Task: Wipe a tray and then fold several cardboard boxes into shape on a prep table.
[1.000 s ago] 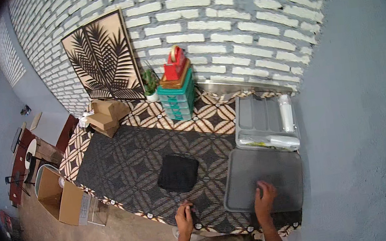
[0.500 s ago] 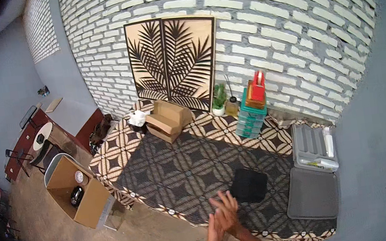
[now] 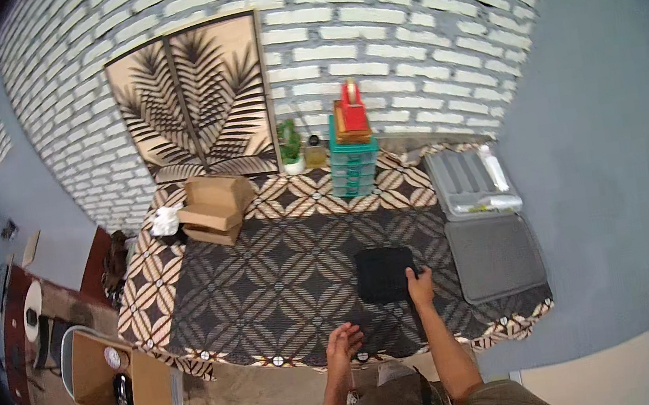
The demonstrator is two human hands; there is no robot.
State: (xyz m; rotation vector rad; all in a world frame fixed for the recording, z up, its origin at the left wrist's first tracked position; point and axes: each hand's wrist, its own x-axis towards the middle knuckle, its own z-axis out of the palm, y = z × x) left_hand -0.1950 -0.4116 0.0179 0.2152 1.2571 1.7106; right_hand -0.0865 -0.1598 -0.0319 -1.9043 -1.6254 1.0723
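A flat black square item [image 3: 383, 273], soft-looking with rounded corners, lies on the dark mat toward the right of the table; its exact kind does not show. My right hand [image 3: 421, 285] is at its right edge, thumb on top and the other fingers partly hidden, pinching that edge. Closer to me, my left hand [image 3: 344, 342] hovers over the front edge of the table. Its fingers are loosely bent and apart, with nothing in them.
Right of the mat lie a grey lid [image 3: 499, 258] and a grey compartment tray [image 3: 452, 177] with white items. A teal drawer unit [image 3: 353, 167] bears a red tape dispenser [image 3: 353, 110]. Farther left stand a small cardboard box [image 3: 214, 205] and, below table height, a larger open carton [image 3: 153, 393].
My hands were together near the black square; now they are apart. The right has moved onto its right edge, the left stays near the table's front. My view has turned to the right.
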